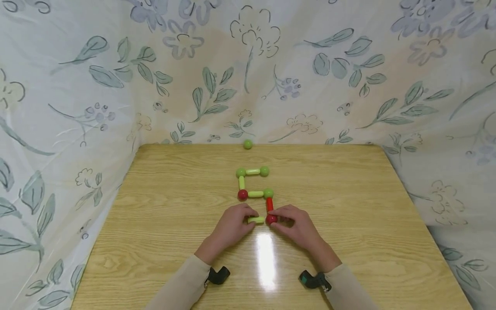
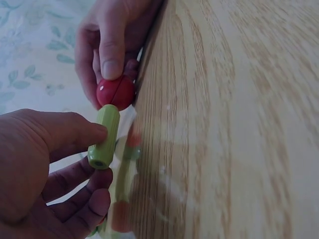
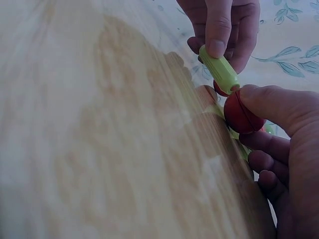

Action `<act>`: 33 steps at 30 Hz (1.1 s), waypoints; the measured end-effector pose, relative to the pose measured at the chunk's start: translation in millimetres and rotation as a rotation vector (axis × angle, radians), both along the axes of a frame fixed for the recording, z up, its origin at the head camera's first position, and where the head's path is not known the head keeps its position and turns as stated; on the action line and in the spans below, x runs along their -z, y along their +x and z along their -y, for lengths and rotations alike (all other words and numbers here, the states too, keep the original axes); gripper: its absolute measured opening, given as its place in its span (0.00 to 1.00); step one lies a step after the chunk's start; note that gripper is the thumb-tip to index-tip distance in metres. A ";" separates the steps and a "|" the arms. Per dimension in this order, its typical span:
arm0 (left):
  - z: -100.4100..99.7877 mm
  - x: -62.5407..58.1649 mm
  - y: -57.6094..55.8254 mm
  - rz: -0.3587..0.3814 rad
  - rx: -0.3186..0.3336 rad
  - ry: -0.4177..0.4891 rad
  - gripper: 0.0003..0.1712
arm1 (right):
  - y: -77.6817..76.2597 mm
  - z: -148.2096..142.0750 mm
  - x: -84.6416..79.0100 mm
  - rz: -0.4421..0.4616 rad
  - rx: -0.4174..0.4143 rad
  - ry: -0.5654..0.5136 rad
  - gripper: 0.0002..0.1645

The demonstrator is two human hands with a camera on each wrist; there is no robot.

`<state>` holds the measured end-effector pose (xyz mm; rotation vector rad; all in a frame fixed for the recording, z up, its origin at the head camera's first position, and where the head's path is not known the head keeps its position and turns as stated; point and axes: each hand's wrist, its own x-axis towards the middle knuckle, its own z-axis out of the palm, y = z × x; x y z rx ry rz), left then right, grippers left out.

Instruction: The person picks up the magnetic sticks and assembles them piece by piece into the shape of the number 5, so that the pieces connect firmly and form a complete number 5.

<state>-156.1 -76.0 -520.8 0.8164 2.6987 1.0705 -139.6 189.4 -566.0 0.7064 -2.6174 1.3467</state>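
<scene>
My left hand pinches a light green rod between thumb and fingers. In the right wrist view, the rod's far end meets or nearly meets a red ball; whether they touch I cannot tell. My right hand grips that ball. A red rod runs from the ball up to a green ball. From there a light green rod leads left to another red ball. Above it, an upright green rod reaches a green ball, and a top rod ends at another green ball.
A loose green ball sits at the table's back edge against the floral cloth. The wooden table shows a bright light reflection just in front of the hands. Each wrist wears a black camera mount.
</scene>
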 end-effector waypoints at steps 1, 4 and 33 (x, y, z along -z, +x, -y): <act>-0.3 0.1 0.0 0.001 -0.001 -0.001 0.09 | 0.1 0.1 -0.3 0.001 -0.001 -0.001 0.21; -0.7 0.8 -0.3 0.002 0.000 0.007 0.09 | -0.1 0.9 -1.3 0.006 0.001 0.000 0.20; 25.1 -36.0 -81.3 -0.035 -0.129 0.001 0.17 | 0.5 -0.5 0.1 0.034 0.005 0.005 0.20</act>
